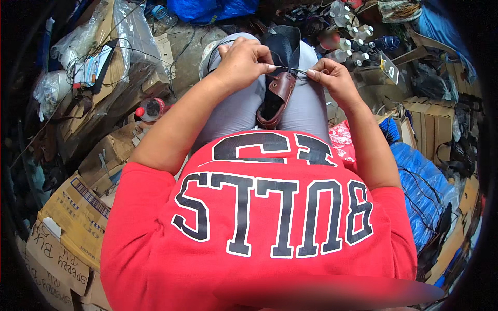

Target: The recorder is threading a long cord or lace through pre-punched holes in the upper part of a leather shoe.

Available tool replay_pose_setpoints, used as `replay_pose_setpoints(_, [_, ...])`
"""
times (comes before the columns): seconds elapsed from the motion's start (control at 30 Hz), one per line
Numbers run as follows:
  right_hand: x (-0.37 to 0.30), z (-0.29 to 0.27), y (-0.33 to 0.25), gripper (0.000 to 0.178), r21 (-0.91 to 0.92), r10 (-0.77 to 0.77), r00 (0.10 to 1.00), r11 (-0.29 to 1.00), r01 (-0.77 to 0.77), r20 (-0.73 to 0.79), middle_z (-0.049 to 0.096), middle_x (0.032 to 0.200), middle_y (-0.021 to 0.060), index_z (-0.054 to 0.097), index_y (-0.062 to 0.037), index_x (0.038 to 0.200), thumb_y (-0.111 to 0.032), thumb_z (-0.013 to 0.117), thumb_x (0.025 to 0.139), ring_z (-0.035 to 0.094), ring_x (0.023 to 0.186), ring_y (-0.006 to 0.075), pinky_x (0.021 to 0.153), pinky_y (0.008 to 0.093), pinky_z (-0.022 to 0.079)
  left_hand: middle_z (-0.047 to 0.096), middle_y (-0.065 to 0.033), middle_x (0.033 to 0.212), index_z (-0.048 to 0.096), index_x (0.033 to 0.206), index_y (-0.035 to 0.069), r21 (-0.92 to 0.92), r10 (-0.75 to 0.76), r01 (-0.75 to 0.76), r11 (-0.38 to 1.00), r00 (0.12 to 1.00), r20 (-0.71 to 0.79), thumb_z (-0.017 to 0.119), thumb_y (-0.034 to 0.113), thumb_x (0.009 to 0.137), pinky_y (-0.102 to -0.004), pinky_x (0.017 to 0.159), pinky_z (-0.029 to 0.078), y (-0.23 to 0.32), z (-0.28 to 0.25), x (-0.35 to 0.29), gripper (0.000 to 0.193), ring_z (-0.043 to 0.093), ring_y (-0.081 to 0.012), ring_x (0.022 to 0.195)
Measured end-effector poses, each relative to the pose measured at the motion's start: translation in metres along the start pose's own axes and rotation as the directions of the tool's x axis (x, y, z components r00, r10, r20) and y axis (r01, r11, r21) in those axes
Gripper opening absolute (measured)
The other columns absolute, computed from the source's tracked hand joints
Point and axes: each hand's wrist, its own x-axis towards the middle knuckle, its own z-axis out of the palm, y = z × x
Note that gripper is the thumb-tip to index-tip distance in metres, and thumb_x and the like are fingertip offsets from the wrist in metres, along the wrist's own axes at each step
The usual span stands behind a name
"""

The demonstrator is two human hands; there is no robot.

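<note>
A person in a red short-sleeved shirt (259,265) bearing black characters edged in white is filling the bottom of the frame, bare forearms reaching toward the upper centre. Just beyond, light grey cloth trousers (307,115) are framing a brown leather shoe with small eyelets (280,89), which is resting between the thighs at upper centre. Over it, the left hand (246,58) and the right hand (331,76) are working slightly apart, each pinching a thin dark cord (294,69) between thumb and fingers, the cord running nearly straight between them. A yellowish printed cardboard box (72,212) is lying at lower left, while crinkled blue plastic (420,179) is lying at right. Farther off, a clear bottle with a red cap (152,109) is lying left of the legs, and clear bottles with white caps (340,56) are crowding the upper right. Bright blue sheeting (207,10) is lying bunched along the top edge
</note>
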Motion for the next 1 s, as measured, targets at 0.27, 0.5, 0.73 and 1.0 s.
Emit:
replay_pose_setpoints(0.27, [-0.011, -0.003, -0.005, 0.016, -0.242, -0.13, 0.991, 0.963, 0.122, -0.017, 0.049, 0.09, 0.0008, 0.063, -0.0048, 0.076, -0.016, 0.075, 0.074, 0.049, 0.085, 0.0109, 0.074, 0.0241, 0.04, 0.065, -0.0098, 0.076, 0.063, 0.088, 0.008, -0.001, 0.068, -0.069, 0.998, 0.985, 0.16, 0.057, 0.016, 0.081, -0.036, 0.071, 0.046, 0.009, -0.002, 0.01, 0.012, 0.062, -0.0271, 0.074])
replay_pose_setpoints(0.5, [0.002, -0.043, -0.038, 0.02, -0.296, -0.211, 0.97, 0.94, 0.169, -0.118, 0.05, 0.088, 0.0029, 0.06, -0.0013, 0.076, -0.02, 0.067, 0.079, 0.049, 0.08, 0.0121, 0.071, 0.0256, 0.041, 0.065, -0.0092, 0.08, 0.062, 0.09, 0.011, 0.126, 0.185, -0.22, 0.967, 0.953, 0.239, 0.053, 0.017, 0.083, -0.0418, 0.075, 0.039, 0.01, -0.001, 0.015, 0.013, 0.059, -0.0284, 0.083])
replay_pose_setpoints(0.73, [0.014, -0.027, -0.062, 0.013, -0.774, -0.457, 0.885, 0.59, 0.229, -0.088, 0.061, 0.099, 0.0083, 0.067, -0.009, 0.084, -0.02, 0.066, 0.077, 0.06, 0.092, 0.0257, 0.078, 0.0373, 0.048, 0.063, -0.007, 0.08, 0.059, 0.092, 0.012, 0.159, 0.186, -0.243, 0.957, 0.934, 0.306, 0.054, 0.017, 0.084, -0.0418, 0.082, 0.033, 0.011, -0.01, 0.018, 0.011, 0.056, -0.0243, 0.09])
replay_pose_setpoints(1.0, [0.007, 0.031, -0.086, 0.01, -0.915, -0.067, 0.915, 0.046, 0.4, 0.397, 0.063, 0.077, 0.0057, 0.058, -0.0119, 0.088, -0.014, 0.053, 0.081, 0.06, 0.085, 0.023, 0.079, 0.0363, 0.038, 0.061, -0.0054, 0.079, 0.059, 0.093, 0.014, 0.222, 0.282, -0.345, 0.912, 0.92, 0.271, 0.052, 0.02, 0.086, -0.0442, 0.082, 0.032, 0.002, -0.008, 0.014, 0.011, 0.056, -0.0237, 0.088])
